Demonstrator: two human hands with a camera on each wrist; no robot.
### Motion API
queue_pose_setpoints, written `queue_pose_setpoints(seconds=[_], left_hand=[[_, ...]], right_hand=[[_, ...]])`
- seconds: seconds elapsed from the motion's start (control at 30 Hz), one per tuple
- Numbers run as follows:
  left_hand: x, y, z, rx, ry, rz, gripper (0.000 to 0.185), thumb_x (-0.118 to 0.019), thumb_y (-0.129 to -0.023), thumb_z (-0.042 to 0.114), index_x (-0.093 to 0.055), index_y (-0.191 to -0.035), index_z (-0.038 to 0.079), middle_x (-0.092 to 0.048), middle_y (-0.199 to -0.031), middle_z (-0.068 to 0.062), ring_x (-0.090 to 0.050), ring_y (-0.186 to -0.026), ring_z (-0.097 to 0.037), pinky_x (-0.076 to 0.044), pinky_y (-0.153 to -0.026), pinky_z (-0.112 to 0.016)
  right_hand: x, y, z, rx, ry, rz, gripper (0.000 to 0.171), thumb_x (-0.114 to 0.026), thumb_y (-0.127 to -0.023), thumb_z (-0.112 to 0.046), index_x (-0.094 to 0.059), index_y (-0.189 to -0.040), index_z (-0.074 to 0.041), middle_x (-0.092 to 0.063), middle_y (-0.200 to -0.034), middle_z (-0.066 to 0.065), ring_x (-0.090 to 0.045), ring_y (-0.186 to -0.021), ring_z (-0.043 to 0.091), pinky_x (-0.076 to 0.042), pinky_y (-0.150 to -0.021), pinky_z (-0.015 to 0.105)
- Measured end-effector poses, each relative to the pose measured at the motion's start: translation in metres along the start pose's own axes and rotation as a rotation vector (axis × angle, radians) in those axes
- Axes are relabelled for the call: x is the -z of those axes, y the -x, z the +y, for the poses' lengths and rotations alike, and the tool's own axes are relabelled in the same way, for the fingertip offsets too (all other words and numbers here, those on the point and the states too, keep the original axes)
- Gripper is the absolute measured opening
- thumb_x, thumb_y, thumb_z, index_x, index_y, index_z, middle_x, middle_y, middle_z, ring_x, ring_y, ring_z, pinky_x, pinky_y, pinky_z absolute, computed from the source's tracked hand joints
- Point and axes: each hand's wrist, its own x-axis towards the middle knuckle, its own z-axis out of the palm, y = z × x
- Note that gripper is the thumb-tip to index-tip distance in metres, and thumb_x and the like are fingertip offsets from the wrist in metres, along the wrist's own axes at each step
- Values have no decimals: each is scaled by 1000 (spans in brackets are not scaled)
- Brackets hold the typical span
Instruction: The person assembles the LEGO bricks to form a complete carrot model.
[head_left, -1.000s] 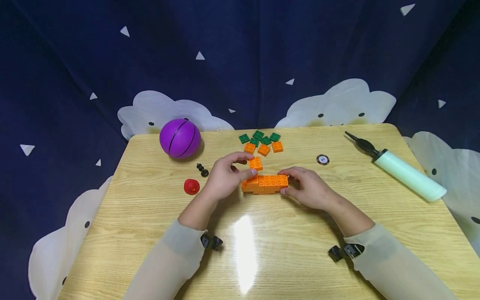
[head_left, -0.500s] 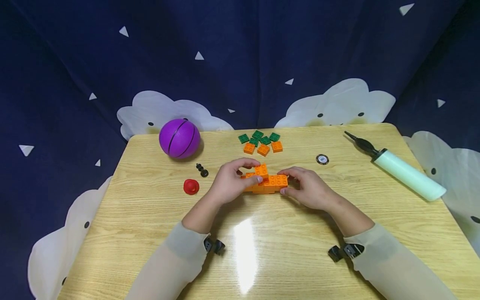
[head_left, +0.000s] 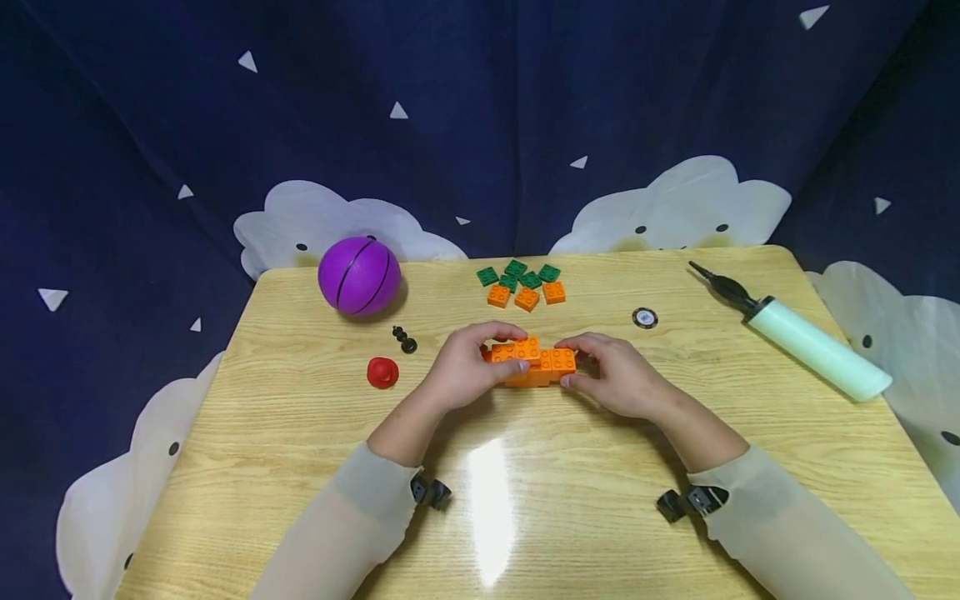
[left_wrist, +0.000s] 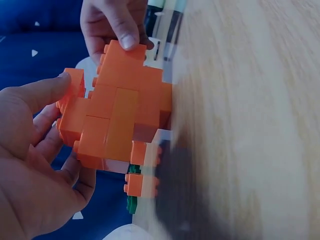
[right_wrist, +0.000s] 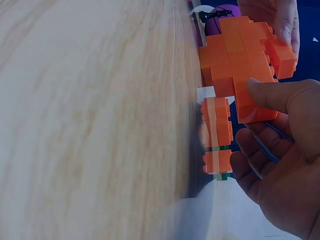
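Observation:
An orange toy-brick build (head_left: 537,377), stepped and wider toward its top, stands on the table between both hands. My left hand (head_left: 467,364) pinches a single orange brick (head_left: 527,350) between thumb and fingers, right over the top studs of the build. In the left wrist view this brick (left_wrist: 75,84) looks slightly tilted against the studs. My right hand (head_left: 617,377) grips the build's right end, thumb on the near side and fingers behind. The right wrist view shows that thumb pressed on the orange side of the build (right_wrist: 242,65).
Behind the build lie several loose orange bricks (head_left: 527,299) and green bricks (head_left: 530,280). To the left are a purple ball (head_left: 360,277), a black chess piece (head_left: 405,340) and a small red hat (head_left: 382,372). A poker chip (head_left: 644,317) and a hand pump (head_left: 813,342) lie at right.
My left hand has brought the orange brick right and down, from above the build's left end onto its top near the middle. The right hand has stayed at the right end.

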Motion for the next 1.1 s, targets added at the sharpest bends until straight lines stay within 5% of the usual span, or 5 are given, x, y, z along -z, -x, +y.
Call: queue_pose_setpoints(seconds=[0.47, 1.1], left_hand=[[-2, 0, -3, 26, -29, -42, 36, -85, -88, 25, -74, -122, 26, -68, -126, 11, -59, -106, -15, -50, -88, -36], [-7, 1, -7, 26, 2, -5, 29, -83, -90, 33, -75, -117, 30, -69, -123, 14, -59, -120, -15, -47, -103, -43]], right_hand=[[-1, 0, 2, 10, 3, 10, 47, -81, -92, -22, -65, -135, -14, -67, -132, 5, -63, -119, 26, -50, -103, 50], [-1, 0, 1, 13, -10, 5, 46, -80, -93, -20, -65, -135, -12, -67, -132, 6, -63, -120, 26, -50, -104, 51]])
